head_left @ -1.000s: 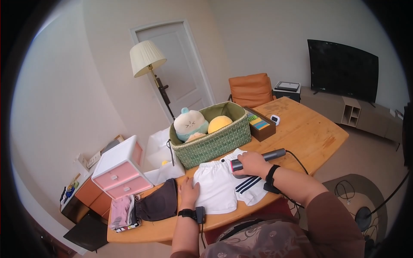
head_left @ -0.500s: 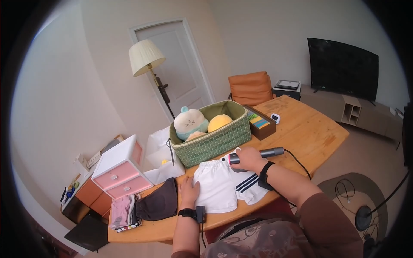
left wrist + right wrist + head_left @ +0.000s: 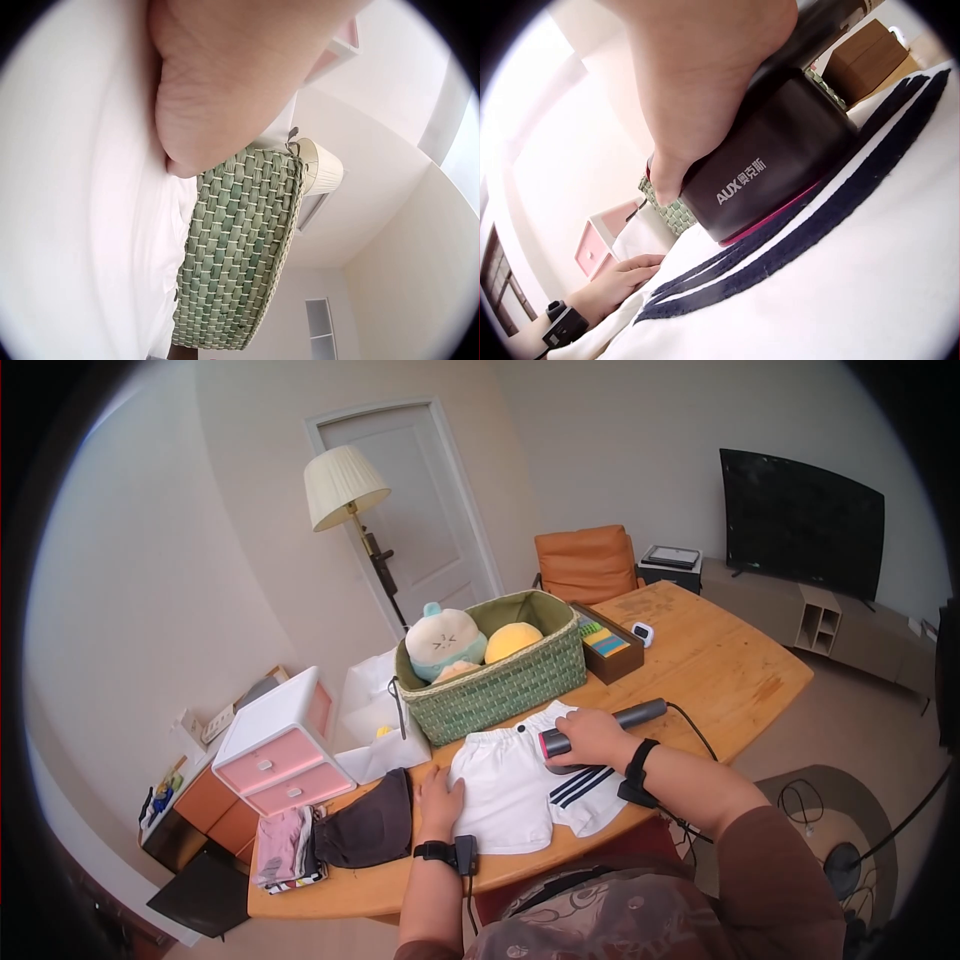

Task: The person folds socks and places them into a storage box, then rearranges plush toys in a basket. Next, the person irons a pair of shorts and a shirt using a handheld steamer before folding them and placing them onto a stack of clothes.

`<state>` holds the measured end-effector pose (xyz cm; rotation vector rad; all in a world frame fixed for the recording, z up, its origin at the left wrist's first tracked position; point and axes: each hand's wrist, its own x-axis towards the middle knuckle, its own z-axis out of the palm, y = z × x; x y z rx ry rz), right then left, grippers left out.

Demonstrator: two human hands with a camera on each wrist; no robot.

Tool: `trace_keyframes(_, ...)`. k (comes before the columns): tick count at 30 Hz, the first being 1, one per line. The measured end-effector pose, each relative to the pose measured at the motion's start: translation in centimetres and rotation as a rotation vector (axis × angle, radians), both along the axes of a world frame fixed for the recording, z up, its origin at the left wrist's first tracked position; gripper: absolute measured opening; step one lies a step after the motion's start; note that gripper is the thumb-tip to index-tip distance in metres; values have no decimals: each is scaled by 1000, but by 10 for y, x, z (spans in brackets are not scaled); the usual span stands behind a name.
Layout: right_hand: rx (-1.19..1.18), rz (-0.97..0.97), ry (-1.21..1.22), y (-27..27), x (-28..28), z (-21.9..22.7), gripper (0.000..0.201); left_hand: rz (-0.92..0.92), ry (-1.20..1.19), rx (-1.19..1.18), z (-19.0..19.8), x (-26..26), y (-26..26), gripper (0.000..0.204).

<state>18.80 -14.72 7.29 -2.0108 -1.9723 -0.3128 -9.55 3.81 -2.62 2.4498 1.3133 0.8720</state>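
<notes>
White shorts [image 3: 502, 790] with navy stripes on one leg lie spread on the wooden table. My right hand [image 3: 590, 736] grips a dark handheld appliance [image 3: 640, 714] marked AUX, its pink-edged head resting on the striped leg; in the right wrist view the appliance [image 3: 769, 161] sits against the navy stripes [image 3: 810, 236], thumb along its side. My left hand [image 3: 438, 802] rests with fingers extended on the shorts' left edge; in the left wrist view the hand [image 3: 217, 82] lies against white cloth [image 3: 90, 210].
Dark folded cloth [image 3: 368, 822] and a stack of folded clothes [image 3: 287, 850] lie at the left. Behind stand a pink-and-white drawer unit [image 3: 290, 745], a green woven basket [image 3: 500, 698] with plush toys, and a brown box [image 3: 618, 660]. The appliance's cord [image 3: 700, 732] trails right.
The right hand and appliance shifted slightly up and left, then back right and down along the shorts. The left hand stays in place on the cloth.
</notes>
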Motion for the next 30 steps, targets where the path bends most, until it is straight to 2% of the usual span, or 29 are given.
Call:
trace_keyframes(6, 79, -38, 30, 18, 6, -9, 66, -5, -2, -12, 3, 0, -1, 50)
trace_keyframes(9, 36, -92, 28, 25, 6, -7, 66, -4, 1, -8, 1, 0, -1, 50)
trace_keyframes(16, 82, -60, -1, 20, 5, -7, 64, -4, 1, -19, 5, 1, -3, 49)
trace_keyframes(22, 1, 7, -28, -1, 2, -2, 64, 4, 19, 5, 2, 1, -1, 49)
trace_keyframes(30, 54, -35, 15, 9, 4, -7, 65, 4, 17, -17, 5, 1, -2, 49)
